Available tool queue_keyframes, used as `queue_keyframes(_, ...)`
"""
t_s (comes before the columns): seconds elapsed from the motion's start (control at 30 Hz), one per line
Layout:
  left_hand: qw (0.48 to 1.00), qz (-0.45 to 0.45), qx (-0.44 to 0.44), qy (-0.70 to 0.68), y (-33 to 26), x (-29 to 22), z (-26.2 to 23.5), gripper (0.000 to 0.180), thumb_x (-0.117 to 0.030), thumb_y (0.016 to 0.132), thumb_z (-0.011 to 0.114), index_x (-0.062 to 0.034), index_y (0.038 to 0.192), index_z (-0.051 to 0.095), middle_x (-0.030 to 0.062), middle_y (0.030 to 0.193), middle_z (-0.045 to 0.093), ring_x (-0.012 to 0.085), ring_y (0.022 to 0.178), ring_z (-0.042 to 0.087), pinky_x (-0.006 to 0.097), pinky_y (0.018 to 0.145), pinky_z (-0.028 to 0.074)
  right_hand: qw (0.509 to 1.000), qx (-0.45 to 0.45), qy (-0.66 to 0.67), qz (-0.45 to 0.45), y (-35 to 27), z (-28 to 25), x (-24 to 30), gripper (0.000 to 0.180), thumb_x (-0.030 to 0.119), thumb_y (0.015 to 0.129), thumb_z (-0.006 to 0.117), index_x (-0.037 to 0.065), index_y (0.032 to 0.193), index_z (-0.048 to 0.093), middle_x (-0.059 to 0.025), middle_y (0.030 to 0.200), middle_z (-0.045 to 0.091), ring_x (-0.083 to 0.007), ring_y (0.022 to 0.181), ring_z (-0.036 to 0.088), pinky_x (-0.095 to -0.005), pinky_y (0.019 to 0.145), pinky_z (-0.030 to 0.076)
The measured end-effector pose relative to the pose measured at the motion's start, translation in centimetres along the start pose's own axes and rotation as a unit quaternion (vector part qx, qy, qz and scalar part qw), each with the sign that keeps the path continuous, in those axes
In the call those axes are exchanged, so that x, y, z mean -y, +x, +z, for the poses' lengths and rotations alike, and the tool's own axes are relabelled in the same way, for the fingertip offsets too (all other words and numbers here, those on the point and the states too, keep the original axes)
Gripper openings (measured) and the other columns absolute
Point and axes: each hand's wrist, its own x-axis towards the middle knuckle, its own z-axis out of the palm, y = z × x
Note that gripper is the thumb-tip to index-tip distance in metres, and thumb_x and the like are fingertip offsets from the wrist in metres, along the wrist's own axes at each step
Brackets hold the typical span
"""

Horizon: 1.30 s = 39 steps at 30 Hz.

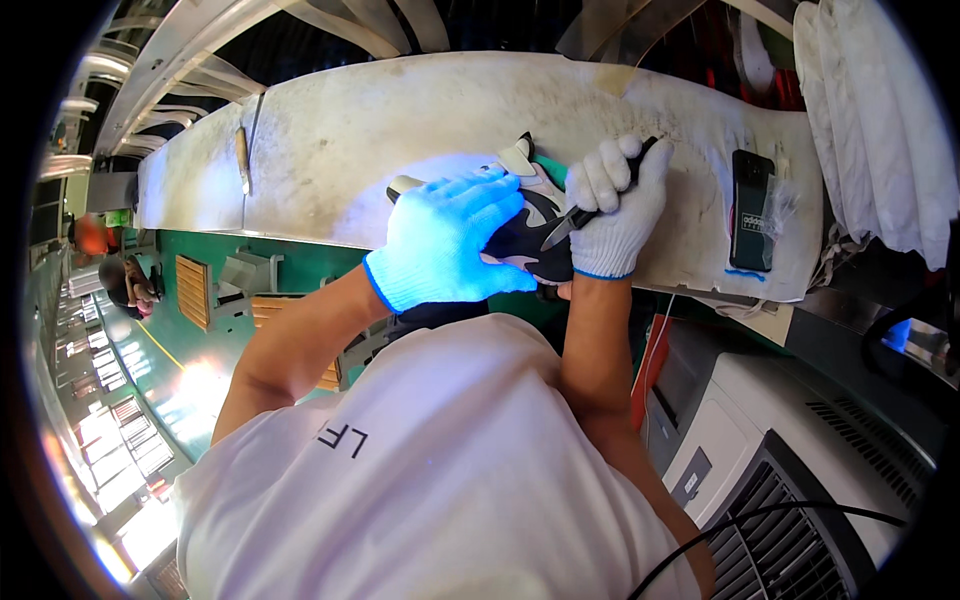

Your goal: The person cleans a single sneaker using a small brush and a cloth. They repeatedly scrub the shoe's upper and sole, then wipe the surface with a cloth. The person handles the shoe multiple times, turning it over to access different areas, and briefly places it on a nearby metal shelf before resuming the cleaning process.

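My left hand (450, 240), in a white knit glove lit bright blue, lies flat across a sneaker (528, 236) with its fingers stretched out and its thumb apart. The sneaker is black, grey and pale pink, with a patch of green near its far side; much of it is hidden under that hand. In a white glove too, my right hand (617, 215) is closed round the black handle of a knife (566, 228). The short metal blade points left and lies over the sneaker's dark upper.
The sneaker rests near the close edge of a long, stained pale worktable (340, 130). A wooden-handled tool (243, 160) lies at the left, a dark phone (752, 212) with clear plastic at the right. White cloth (875, 120) hangs far right; a grey-white machine (780, 430) stands below.
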Motion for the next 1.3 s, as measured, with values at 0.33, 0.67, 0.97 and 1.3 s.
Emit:
queue_keyframes(0.33,0.999,0.017,-0.016,0.031,-0.1,-0.7,-0.6,0.072,-0.055,0.069,0.095,-0.0033,0.117,0.079,0.0161,0.127,0.079,0.0358,0.117,0.078,0.046,0.093,0.065,0.886,-0.188,-0.418,-0.068,2.0,3.2,-1.5,0.031,0.030,0.108,0.073,0.005,0.093,0.065,-0.0010,0.066,0.055,-0.0142,0.048,0.052,-0.0313,0.047,0.041)
queue_keyframes(0.67,0.992,0.007,-0.130,0.008,-7.1,-3.2,0.4,0.083,-0.035,0.067,0.103,-0.0052,0.138,0.074,0.0200,0.151,0.069,0.0411,0.134,0.071,0.049,0.109,0.060,0.687,-0.018,-0.724,0.050,-5.7,4.3,1.8,0.035,0.027,0.100,0.085,0.003,0.124,0.080,-0.0064,0.093,0.077,-0.0159,0.077,0.070,-0.0330,0.072,0.057)
queue_keyframes(0.97,0.985,-0.161,-0.006,-0.061,-5.6,-2.4,-2.2,0.128,-0.045,0.070,0.100,-0.0087,0.172,0.032,0.0243,0.149,0.065,0.0434,0.131,0.070,0.055,0.109,0.057,0.697,0.017,-0.717,-0.011,-6.7,4.4,1.3,0.038,0.022,0.096,0.090,0.003,0.127,0.080,-0.0045,0.100,0.078,-0.0145,0.088,0.072,-0.0314,0.081,0.059)
queue_keyframes(1.3,0.985,-0.161,0.038,-0.045,-3.9,-2.6,-2.8,0.140,-0.056,0.070,0.103,-0.0058,0.176,0.027,0.0265,0.138,0.071,0.0444,0.121,0.075,0.051,0.104,0.061,0.933,-0.261,-0.233,-0.089,-9.3,1.1,0.4,0.048,0.039,0.114,0.067,0.015,0.075,0.052,-0.0058,0.082,0.068,-0.0139,0.061,0.061,-0.0313,0.056,0.051)
